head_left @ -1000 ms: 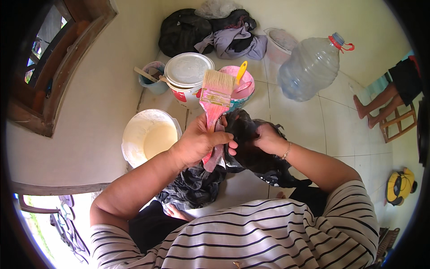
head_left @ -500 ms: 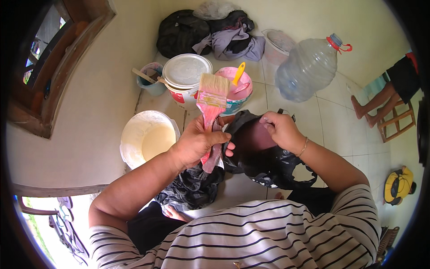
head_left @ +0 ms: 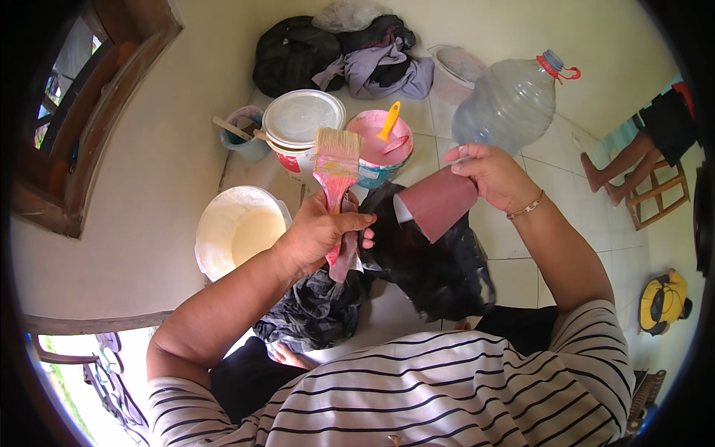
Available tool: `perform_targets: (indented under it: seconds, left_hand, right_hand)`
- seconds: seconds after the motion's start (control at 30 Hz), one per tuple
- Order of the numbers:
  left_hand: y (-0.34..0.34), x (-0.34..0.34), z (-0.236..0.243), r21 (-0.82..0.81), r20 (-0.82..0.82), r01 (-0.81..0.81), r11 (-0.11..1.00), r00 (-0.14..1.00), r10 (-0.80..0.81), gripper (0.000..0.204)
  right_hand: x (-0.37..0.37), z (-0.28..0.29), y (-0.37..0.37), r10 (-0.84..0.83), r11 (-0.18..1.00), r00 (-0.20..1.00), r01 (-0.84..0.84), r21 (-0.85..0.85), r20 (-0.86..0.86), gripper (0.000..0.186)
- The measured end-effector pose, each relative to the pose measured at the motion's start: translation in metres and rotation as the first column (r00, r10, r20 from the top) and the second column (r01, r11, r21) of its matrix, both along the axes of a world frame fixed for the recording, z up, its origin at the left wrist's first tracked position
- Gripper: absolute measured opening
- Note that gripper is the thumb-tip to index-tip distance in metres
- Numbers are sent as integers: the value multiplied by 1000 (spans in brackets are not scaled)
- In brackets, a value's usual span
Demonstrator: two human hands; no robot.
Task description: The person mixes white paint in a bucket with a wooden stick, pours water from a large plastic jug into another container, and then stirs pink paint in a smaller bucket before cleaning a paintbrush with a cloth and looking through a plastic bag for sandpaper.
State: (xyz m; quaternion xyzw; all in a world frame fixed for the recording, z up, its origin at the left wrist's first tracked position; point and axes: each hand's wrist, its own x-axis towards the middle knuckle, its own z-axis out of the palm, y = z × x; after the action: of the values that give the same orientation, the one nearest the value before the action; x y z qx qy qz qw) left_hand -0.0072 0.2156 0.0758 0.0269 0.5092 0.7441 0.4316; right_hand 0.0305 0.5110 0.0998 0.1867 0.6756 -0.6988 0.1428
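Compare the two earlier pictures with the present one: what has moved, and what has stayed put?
The right hand has lifted out of the black plastic bag, up and to the right, drawing out a reddish-brown sheet it now grips. The left hand keeps holding the pink paintbrush upright. The buckets and the big water bottle have not moved.

home floor, paint buckets, laundry pile

Left hand grips pink paintbrush; right hand lifts reddish sheet from black bag.
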Motion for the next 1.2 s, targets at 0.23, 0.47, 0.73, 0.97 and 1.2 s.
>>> perform_targets:
  seconds: [0.23, 0.47, 0.73, 0.97, 1.2]
  left_hand:
    - [-1, -3, -1, 198, -6, 32, 980, 999, -32, 29]
    - [3, 5, -12, 198, -173, 151, 968, 978, -117, 28]
    - [1, 11, -26, 173, -23, 88, 981, 996, -85, 28]
    - [6, 19, -20, 153, -18, 137, 979, 991, -136, 27]
    - [12, 21, -20, 135, -52, 211, 968, 977, -205, 27]
  right_hand:
    - [10, -7, -9, -68, 987, 975, 35, -159, -209, 12]
    - [39, -48, -93, 602, 779, 737, -457, 429, -308, 12]
    - [12, -157, 5, 381, 696, 924, -292, 656, 6, 18]
    - [6, -92, -31, 268, 136, 934, -279, 951, 235, 54]
    - [17, -116, -36, 183, 966, 935, -229, 123, 304, 28]
